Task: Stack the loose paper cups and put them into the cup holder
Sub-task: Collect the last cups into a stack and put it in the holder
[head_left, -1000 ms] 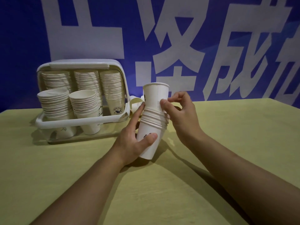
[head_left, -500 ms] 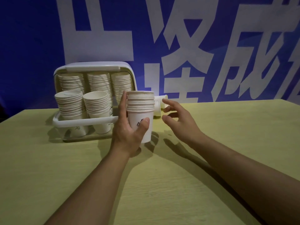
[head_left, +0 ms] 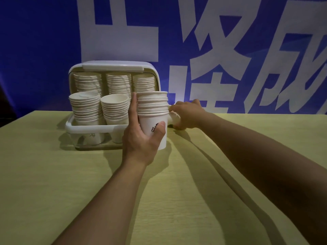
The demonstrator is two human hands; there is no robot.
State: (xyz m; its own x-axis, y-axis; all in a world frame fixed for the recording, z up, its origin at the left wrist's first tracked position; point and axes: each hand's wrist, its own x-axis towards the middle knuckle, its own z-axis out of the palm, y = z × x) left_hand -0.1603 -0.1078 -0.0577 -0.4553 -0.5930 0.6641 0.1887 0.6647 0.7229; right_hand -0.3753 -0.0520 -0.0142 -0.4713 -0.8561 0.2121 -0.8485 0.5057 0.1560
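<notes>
Head view: the left hand [head_left: 141,138] grips a nested stack of paper cups [head_left: 153,117] upright, thumb across the front over the printed mark, fingers curled round the back. This stack stands just off the cup holder [head_left: 92,129] at its three o'clock, its base low over the table [head_left: 53,174]. At three o'clock from the stack the right hand [head_left: 187,115] curls its fingers round a loose cup [head_left: 174,118] lying on its side — how firm the pinch is I cannot tell, since the stack hides part of it.

The step in hand looks like adding that loose cup. It would go best with the stack held plumb, the cup turned mouth-up, lowered straight in, and pressed only lightly; thin paper walls dent and rolled rims catch if it enters tilted.

The cups are white, tapered, matte, with ridged bands where rims nest. The holder is smooth white plastic with rounded corners, a raised lid and a clear lower wall, already holding five stacks. The table shows a pale yellow-green woodgrain.
</notes>
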